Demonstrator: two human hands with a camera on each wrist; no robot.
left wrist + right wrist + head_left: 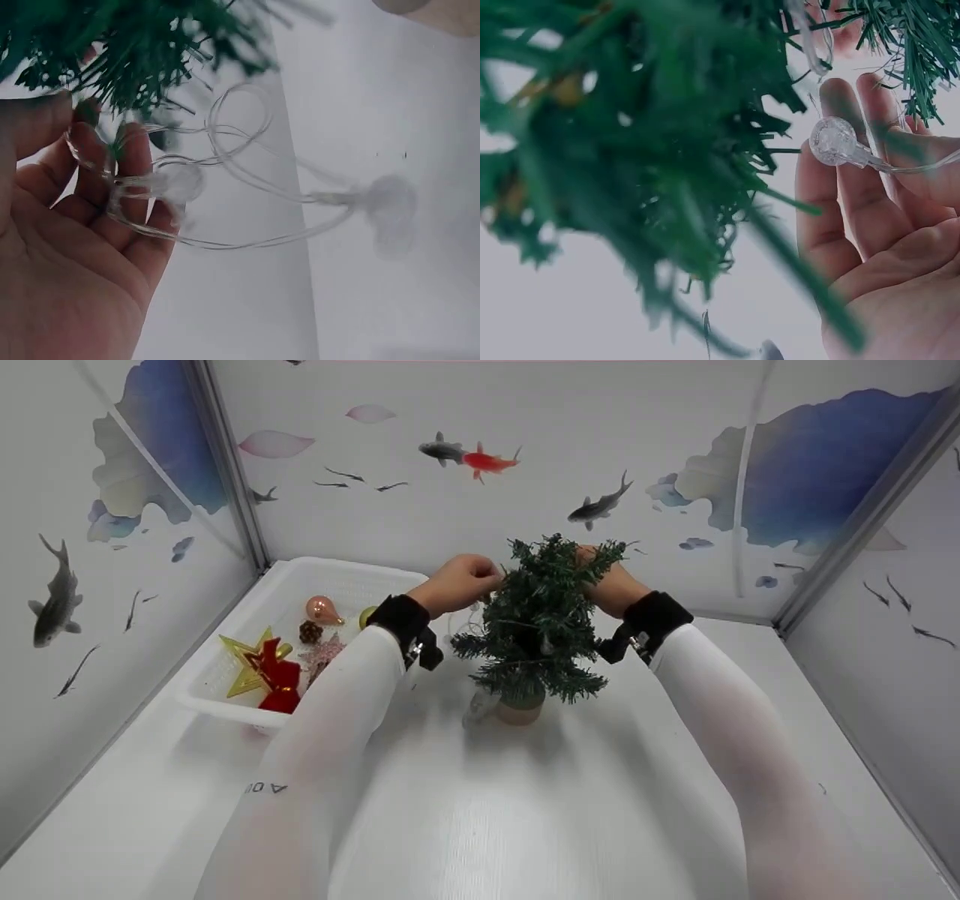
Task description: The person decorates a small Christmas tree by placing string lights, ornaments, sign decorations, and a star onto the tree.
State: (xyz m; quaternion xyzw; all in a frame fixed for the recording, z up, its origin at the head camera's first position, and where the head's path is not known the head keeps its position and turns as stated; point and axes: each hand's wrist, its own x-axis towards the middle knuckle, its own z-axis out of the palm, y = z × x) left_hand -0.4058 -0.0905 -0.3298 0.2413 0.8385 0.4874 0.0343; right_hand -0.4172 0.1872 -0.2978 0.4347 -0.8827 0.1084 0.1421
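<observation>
A small green artificial Christmas tree (536,607) stands upright in a pale round pot (519,712). My left hand (461,581) is at its left side, pinching the thin clear wire of a string of lights close under a branch. In the left wrist view, loops of this wire (251,246) hang away from the fingers, with a clear bulb (184,182) beside the fingertips. Behind the tree's right side, partly covered by branches, my right hand (615,585) holds the same kind of wire between thumb and fingers. A round clear bulb (832,141) lies against those fingers in the right wrist view.
A white plastic basket (217,706) on the left holds a gold star (244,679), a red bow (281,679), a pine cone (310,631) and a shiny pink ornament (321,609). Printed wall panels enclose the white table (487,817) at the back and sides.
</observation>
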